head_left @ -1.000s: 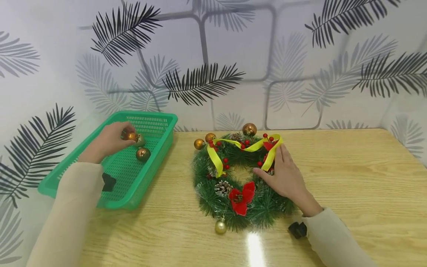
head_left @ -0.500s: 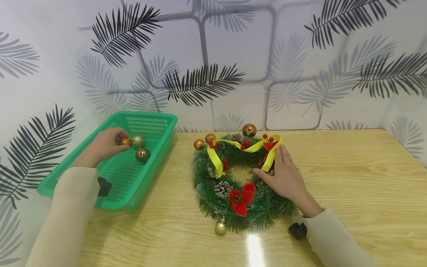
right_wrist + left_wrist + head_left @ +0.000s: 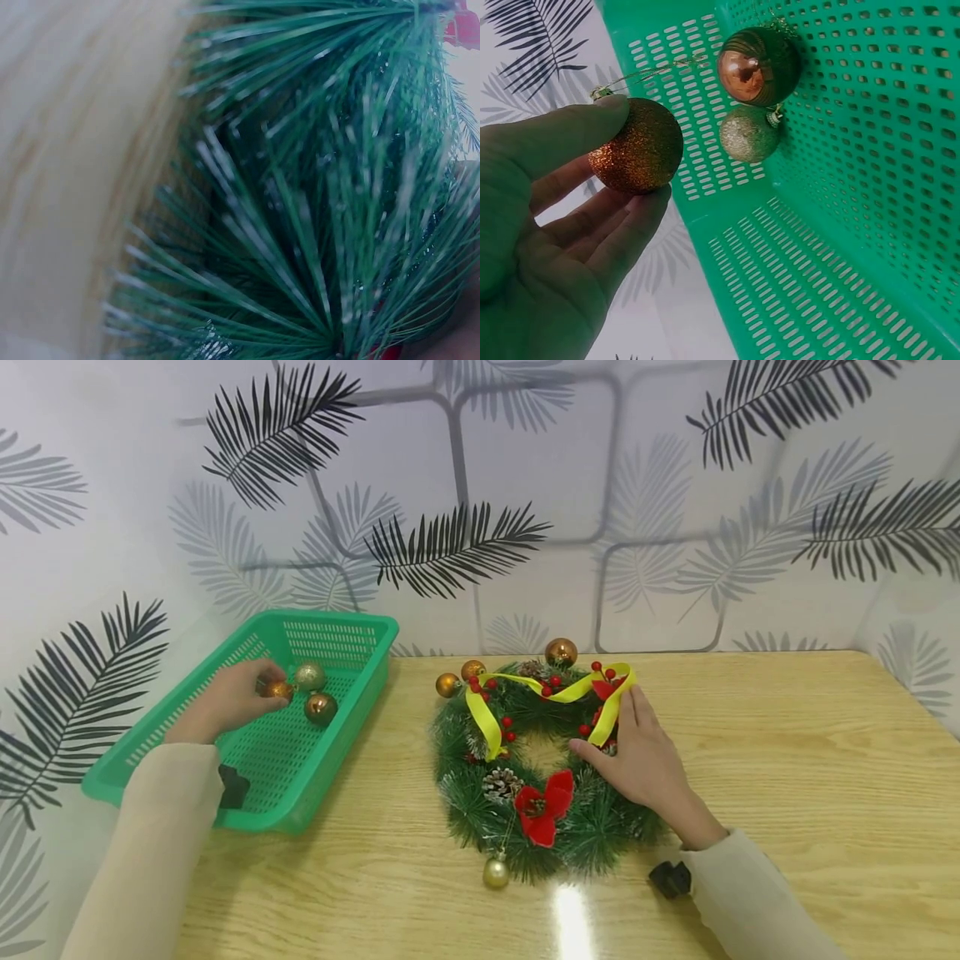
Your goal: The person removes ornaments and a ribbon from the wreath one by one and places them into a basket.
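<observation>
Over the green basket (image 3: pixel 300 806), my left hand (image 3: pixel 225 700) pinches a glittery copper Christmas ball (image 3: pixel 649 146) between thumb and fingers. A thin gold hanging loop trails from its cap. Beside it in the basket lie a pale gold glitter ball (image 3: pixel 310 677) and a shiny copper ball (image 3: pixel 321 709). My right hand (image 3: pixel 643 758) rests on the right side of a green Christmas wreath (image 3: pixel 472 814), fingers straight, fingertips at the yellow ribbon (image 3: pixel 611 714). Green needles fill most of the right wrist view.
The wreath carries a red flower (image 3: pixel 542 806), a pine cone (image 3: pixel 501 783) and red berries. A small gold ball (image 3: pixel 496 872) hangs off its front edge; orange balls (image 3: pixel 447 684) and a copper ball (image 3: pixel 561 652) sit along the back. A leaf-patterned wall (image 3: pixel 667 593) stands behind the wooden table (image 3: pixel 810 760).
My left hand has drawn back a little left and toward me with the glittery copper ball, away from the pale gold one. The right hand and wreath stay in place.
</observation>
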`<move>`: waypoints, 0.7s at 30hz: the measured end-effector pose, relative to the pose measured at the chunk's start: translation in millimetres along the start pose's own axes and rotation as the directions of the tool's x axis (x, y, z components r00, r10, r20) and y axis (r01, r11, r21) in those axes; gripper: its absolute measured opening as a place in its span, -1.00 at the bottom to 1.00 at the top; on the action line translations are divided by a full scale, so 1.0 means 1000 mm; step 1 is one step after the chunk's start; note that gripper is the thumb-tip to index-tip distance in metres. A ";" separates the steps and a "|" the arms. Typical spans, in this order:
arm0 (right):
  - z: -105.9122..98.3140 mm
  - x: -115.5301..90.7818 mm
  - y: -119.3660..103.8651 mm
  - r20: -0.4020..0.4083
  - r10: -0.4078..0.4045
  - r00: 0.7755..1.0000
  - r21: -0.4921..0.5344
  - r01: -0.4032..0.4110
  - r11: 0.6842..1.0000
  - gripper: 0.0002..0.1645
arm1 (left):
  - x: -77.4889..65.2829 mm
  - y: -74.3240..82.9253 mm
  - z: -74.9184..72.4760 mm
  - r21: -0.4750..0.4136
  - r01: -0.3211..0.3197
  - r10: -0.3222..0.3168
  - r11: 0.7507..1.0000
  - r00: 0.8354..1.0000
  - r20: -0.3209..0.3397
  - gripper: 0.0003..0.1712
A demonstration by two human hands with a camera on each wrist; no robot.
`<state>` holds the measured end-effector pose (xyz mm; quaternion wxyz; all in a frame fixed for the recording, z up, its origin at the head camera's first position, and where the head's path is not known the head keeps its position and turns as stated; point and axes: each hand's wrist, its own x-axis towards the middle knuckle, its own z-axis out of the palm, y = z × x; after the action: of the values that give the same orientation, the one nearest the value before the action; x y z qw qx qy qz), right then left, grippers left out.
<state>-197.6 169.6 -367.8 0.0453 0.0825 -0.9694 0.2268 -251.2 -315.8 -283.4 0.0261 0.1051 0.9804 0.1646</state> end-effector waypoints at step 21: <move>0.001 0.001 0.003 -0.001 -0.002 1.000 -0.005 0.002 1.000 0.25 | 0.004 -0.009 0.017 -0.014 0.020 -0.020 1.000 1.000 0.016 -0.56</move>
<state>-198.8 171.7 -370.2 0.0464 0.0831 -0.9699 0.2243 -255.5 -318.2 -303.1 0.0366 0.0963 0.9800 0.1704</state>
